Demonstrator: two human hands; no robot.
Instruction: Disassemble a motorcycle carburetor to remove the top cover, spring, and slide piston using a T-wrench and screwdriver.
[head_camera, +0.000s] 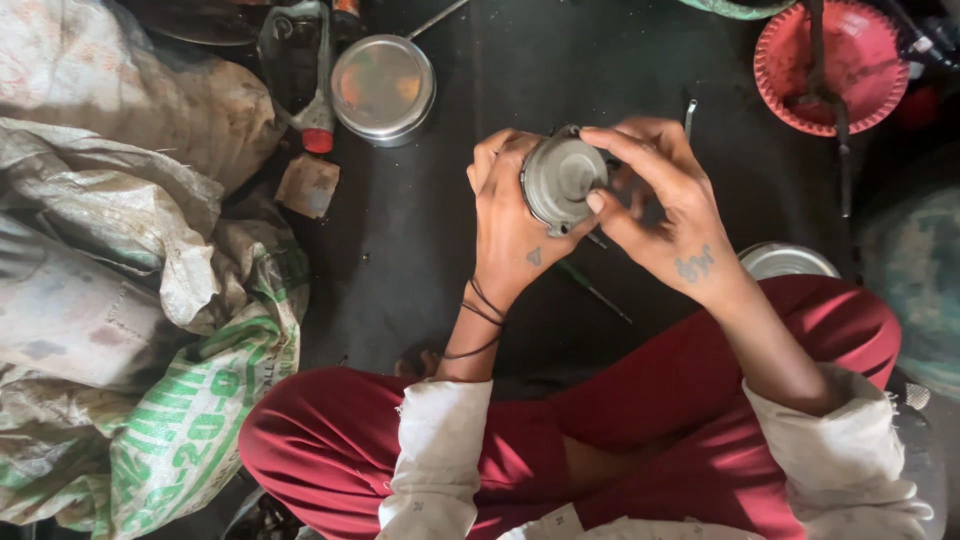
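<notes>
Two hands are in view, the left hand and the right hand, and between them one round grey metal part. Three thin dark bands circle the left wrist. On the dark floor there is one round lidded steel tin, with the rim of a second steel container showing behind the right forearm (so two in all). One red scalloped plastic plate lies at the upper right. One small brown scrap of card lies near the sacks. One thin screwdriver-like tool lies below the hands. At least three woven sacks are heaped on the left.
</notes>
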